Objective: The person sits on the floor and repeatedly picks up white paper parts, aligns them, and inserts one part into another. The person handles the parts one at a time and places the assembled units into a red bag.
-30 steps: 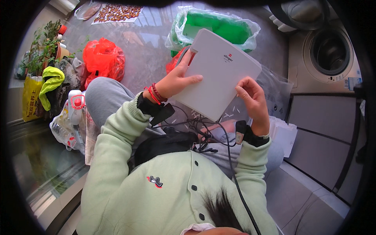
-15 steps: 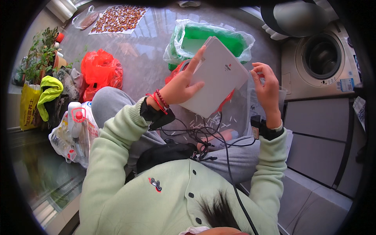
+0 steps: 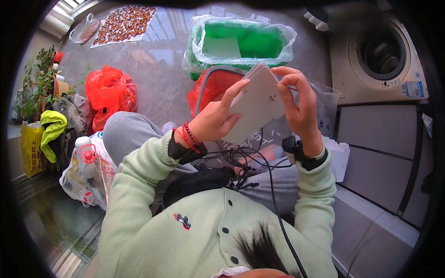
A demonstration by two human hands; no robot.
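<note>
While the left hand (image 3: 214,118) clamps smooth, flat sheets (image 3: 258,98), the right hand (image 3: 301,101) curls at their edge, hold unclear.

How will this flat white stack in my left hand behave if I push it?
The white stack will probably feel fairly stiff, since it looks flat beyond the left hand. Its layered edges suggest pieces might slide apart.

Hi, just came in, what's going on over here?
Someone's left hand holds a stack of pale sheets at a tilt. The right hand is at the stack's right edge, thumb and index finger close to it; whether they pinch a sheet is hard to tell. Beyond the stack stands a green bin with a clear liner.
</note>
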